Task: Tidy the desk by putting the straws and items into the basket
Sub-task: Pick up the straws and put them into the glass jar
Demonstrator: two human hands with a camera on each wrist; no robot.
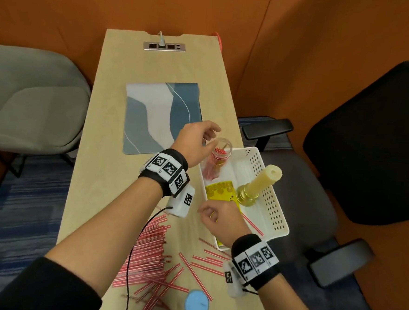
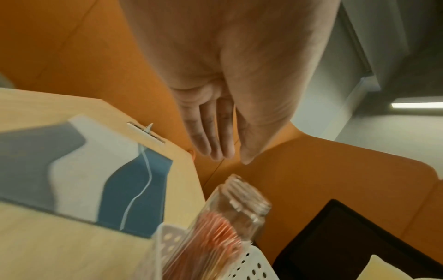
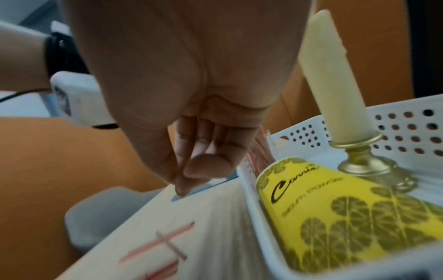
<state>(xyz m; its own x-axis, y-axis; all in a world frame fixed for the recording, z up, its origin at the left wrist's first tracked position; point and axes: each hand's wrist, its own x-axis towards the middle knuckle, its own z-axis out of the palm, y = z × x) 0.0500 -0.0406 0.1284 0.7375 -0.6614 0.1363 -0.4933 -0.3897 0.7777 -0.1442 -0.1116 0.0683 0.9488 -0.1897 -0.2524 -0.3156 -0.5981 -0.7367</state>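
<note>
Placemat (image 1: pixel 160 115) behind basket (image 1: pixel 274 208); blue lid (image 1: pixel 196 304) among straws (image 1: pixel 153 255).

Head view: I get even, soft indoor light, moderately bright, no hard shadows on the desk (image 1: pixel 107 148); wide-angle bends the frame edges, slight motion smear near the bottom. Left wrist view: strong motion blur on the jar (image 2: pixel 230 214); a ceiling light strip (image 2: pixel 417 105) glows upper right. Right wrist view: palm close-up, soft and dim; desk surface streaked w/ blur; the yellow tube (image 3: pixel 347 214) reads fairly sharp.
</note>
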